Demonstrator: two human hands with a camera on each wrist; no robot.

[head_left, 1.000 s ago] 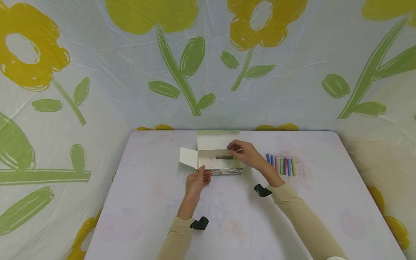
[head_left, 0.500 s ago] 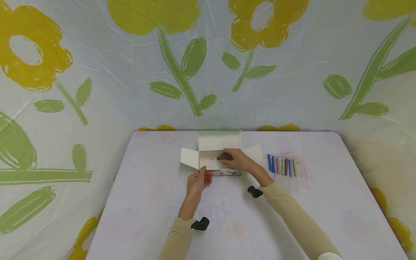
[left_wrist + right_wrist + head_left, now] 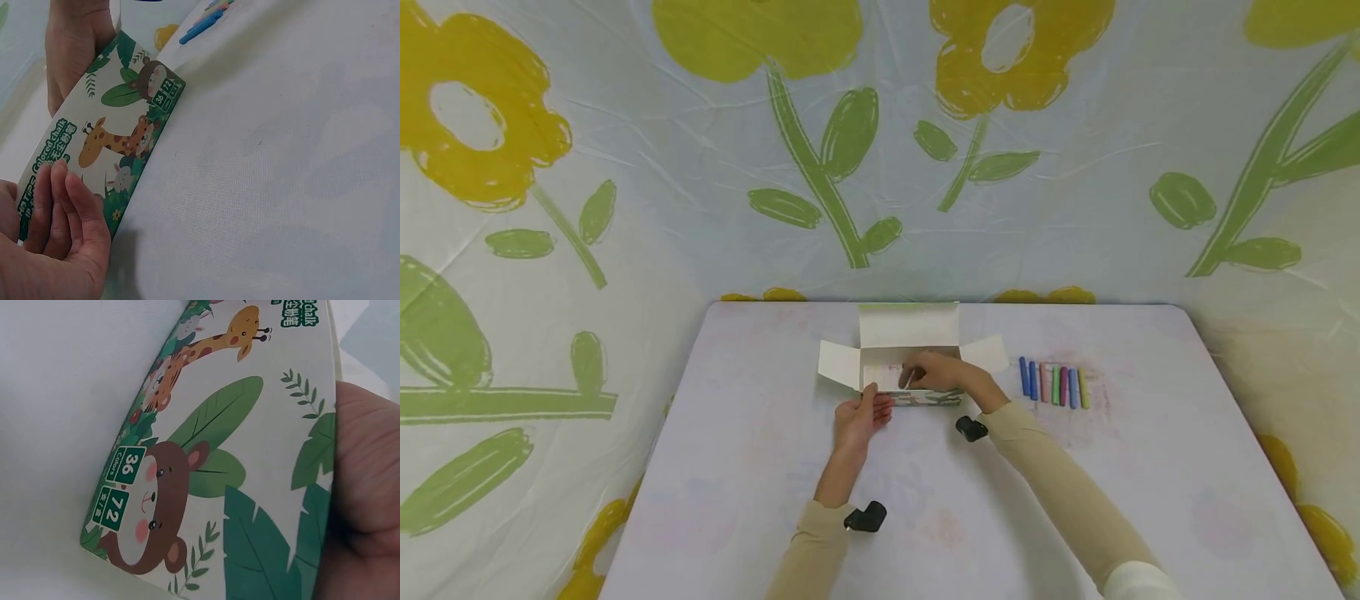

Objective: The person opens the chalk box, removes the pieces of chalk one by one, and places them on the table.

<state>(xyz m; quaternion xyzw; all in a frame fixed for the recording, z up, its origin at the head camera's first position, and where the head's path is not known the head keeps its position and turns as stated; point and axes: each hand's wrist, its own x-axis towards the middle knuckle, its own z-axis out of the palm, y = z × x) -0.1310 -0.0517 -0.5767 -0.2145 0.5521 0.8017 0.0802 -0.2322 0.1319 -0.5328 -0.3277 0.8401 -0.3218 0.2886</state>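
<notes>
A colored chalk box (image 3: 925,398) stands with its flaps spread, its front printed with a giraffe (image 3: 103,144) and a bear (image 3: 150,506). My left hand (image 3: 853,425) grips the near wall at the left corner, thumb over the rim and fingers along the printed front. Inside the box, over its right half, dips my right hand (image 3: 938,372) with bent fingers. A thin pale streak shows by its fingertips; I cannot tell whether they pinch a chalk. In the right wrist view the front wall hides those fingers.
Several chalks lie side by side to the right of the box, among them a pink one (image 3: 1043,382) and a yellow one (image 3: 1083,389). The right side flap (image 3: 988,353) sticks out towards them. Behind the table (image 3: 760,500) hangs a flowered cloth (image 3: 700,167).
My right hand has moved left and down from the box's right back edge into it, over the brown chalk, which is now out of sight. The left hand keeps its hold.
</notes>
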